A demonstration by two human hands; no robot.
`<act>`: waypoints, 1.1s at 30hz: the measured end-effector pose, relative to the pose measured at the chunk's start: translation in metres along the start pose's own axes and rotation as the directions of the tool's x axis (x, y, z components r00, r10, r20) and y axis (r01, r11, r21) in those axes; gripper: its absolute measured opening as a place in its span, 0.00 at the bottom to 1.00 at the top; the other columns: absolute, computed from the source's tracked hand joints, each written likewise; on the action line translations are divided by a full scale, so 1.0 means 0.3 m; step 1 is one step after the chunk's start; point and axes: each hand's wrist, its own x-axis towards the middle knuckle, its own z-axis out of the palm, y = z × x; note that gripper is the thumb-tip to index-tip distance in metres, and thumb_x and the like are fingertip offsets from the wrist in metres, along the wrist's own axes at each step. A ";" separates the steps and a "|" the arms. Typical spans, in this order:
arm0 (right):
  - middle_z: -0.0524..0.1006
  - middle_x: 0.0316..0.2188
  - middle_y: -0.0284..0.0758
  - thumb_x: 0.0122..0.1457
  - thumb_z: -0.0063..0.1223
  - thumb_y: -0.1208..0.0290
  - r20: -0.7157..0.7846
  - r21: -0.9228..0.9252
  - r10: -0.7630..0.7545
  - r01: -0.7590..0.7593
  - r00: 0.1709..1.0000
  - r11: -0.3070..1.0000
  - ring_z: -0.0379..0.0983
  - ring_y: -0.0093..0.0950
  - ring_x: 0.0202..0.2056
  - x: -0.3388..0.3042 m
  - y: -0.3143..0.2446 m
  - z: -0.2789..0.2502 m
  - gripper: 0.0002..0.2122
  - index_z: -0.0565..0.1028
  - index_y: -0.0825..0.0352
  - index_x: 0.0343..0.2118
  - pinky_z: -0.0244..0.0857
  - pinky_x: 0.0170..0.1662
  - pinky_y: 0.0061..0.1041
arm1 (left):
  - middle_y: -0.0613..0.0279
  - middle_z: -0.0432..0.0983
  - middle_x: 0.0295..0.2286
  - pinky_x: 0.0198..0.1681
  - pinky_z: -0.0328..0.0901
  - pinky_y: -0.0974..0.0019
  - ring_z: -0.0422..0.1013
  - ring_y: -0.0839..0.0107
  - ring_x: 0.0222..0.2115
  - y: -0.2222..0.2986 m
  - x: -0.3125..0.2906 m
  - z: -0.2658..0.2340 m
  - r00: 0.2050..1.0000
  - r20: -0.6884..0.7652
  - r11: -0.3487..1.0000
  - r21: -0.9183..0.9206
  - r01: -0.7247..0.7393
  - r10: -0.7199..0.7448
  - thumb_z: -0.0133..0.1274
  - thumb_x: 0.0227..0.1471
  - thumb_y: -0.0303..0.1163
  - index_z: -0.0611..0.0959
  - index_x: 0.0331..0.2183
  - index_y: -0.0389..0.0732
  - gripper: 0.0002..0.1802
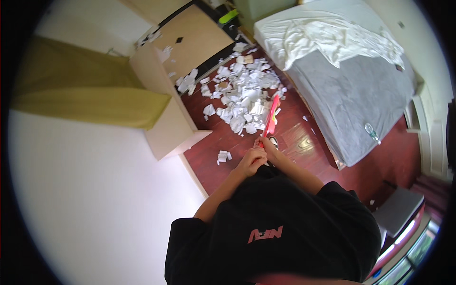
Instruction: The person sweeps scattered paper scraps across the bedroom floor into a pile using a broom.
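Observation:
Both of my hands are closed around a red, broom-like long-handled tool (270,116) held out in front of my body. My left hand (252,161) grips the end nearer me, and my right hand (269,147) is closed just beyond it. The tool slants away toward the floor, its far part overlapping the near right edge of a big heap of torn white paper (244,95). Pink and yellow-green parts show along its right side. How the far end meets the floor is hard to make out.
Dark red wooden floor (304,145) surrounds the heap, with a stray paper scrap (223,156) nearer me. At right stands a bed with a grey mattress (349,102) and a rumpled white sheet (327,40). A tan panel (197,38) lies beyond; a yellow-green cloth (90,85) hangs left.

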 end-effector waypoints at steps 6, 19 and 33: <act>0.61 0.14 0.25 0.54 0.49 0.72 0.148 -0.054 -0.123 0.132 0.981 0.990 0.59 0.18 0.16 -0.084 -0.128 0.151 0.10 0.63 0.59 0.18 0.54 0.20 0.20 | 0.57 0.66 0.18 0.35 0.61 0.57 0.65 0.56 0.26 0.047 0.099 0.101 0.967 0.254 0.866 0.484 -0.124 -0.003 0.56 0.45 0.34 0.70 0.15 0.38 0.16; 0.70 0.21 0.29 0.53 0.49 0.69 -0.065 -0.592 0.100 -0.119 0.993 0.797 0.66 0.21 0.21 -0.420 -0.229 0.134 0.05 0.70 0.63 0.25 0.59 0.24 0.21 | 0.53 0.71 0.42 0.47 0.65 0.59 0.69 0.54 0.43 0.001 0.076 0.083 0.985 -0.163 0.865 0.484 0.135 -0.063 0.52 0.42 0.21 0.73 0.44 0.38 0.22; 0.78 0.37 0.40 0.61 0.45 0.63 0.239 -0.673 0.200 0.311 0.950 -0.671 0.74 0.33 0.42 -0.516 0.294 0.320 0.14 0.76 0.65 0.43 0.63 0.50 0.32 | 0.56 0.79 0.35 0.41 0.69 0.52 0.75 0.54 0.39 -0.240 -0.663 0.229 0.751 -0.505 0.622 0.439 0.648 -0.425 0.58 0.42 0.44 0.82 0.37 0.48 0.18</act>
